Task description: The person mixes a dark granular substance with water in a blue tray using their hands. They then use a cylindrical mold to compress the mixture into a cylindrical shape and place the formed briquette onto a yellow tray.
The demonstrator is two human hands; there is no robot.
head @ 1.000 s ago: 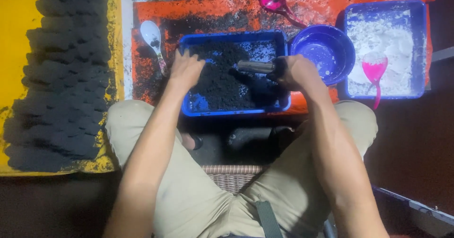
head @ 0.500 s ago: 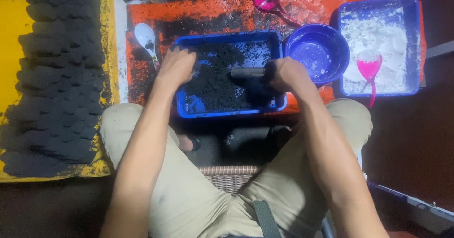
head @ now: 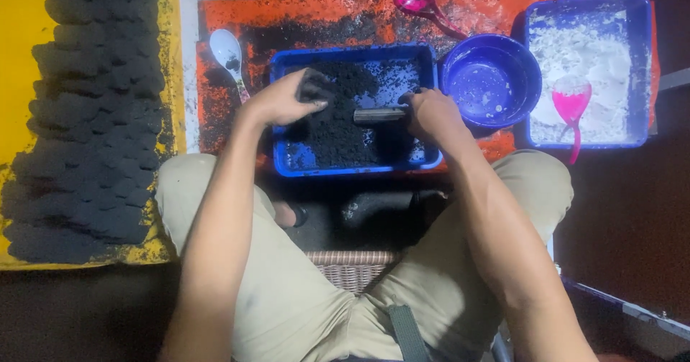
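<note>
Now the left hand (head: pixel 282 102) is curling over a clump of black mix (head: pixel 338 121) inside the blue tray (head: pixel 352 168), fingers closing on a dark handful. Right hand (head: pixel 430 114) is gripping a short dark tube (head: pixel 379 115) by its near end, holding it level over the mix, pointing toward the left hand. Mix is lying mostly just under and between both hands, thinner toward the tray's far right corner. It is looking crumbly, damp and soft, likely light, shedding grains easily; probably best scooped with cupped fingers and pressed, not pinched. Tube is looking rigid and smooth, possibly slick with powder, so a full wrap around the barrel seems the safe hold. Just right of the right hand a blue bowl (head: pixel 491 81) is sitting, beyond it a white-powder tray (head: pixel 588 71) with a pink scoop (head: pixel 571 107). Left of the left hand a white spoon (head: pixel 228 53) is lying; further left, rows of black lumps (head: pixel 86 125) are covering a yellow sheet (head: pixel 18 81).
</note>
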